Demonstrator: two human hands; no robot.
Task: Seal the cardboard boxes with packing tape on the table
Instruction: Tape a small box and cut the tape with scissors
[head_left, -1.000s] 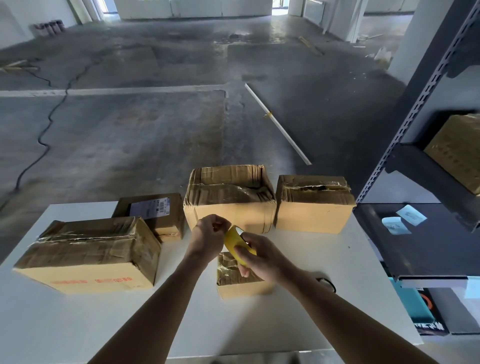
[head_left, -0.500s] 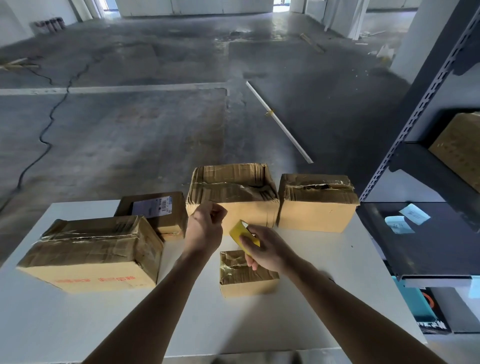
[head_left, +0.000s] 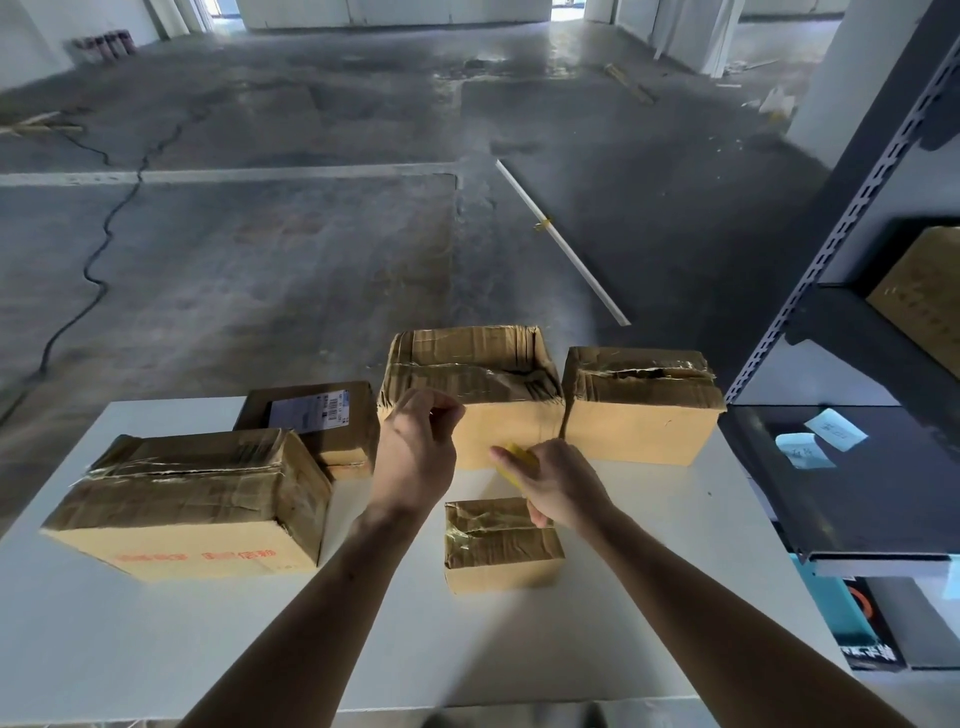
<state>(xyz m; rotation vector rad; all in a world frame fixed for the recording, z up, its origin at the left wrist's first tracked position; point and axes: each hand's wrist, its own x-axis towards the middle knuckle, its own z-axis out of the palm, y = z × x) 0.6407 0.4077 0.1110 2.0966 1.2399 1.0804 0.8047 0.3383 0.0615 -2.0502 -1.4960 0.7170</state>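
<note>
Right, the yellow roll of packing tape (head_left: 519, 460) is in your right hand (head_left: 563, 491), fingers wrapped round it, held over the far end of the small taped cardboard box (head_left: 501, 545) near the middle of the white table (head_left: 675, 561). Your left hand (head_left: 418, 452) is raised just left of the roll, fingers curled, thumb meeting fingertips; cannot tell if it pinches a tape end. Behind both hands stands the tall crumpled cardboard box (head_left: 470, 364), and just beside it on the right, the wide cardboard box with a torn top seam (head_left: 641, 415). On the table's left is the large cardboard box with red print (head_left: 192, 504), with the flat labelled cardboard box (head_left: 317, 410) just behind it. A dark metal shelf rack (head_left: 857, 499) stands at the table's right.
</note>
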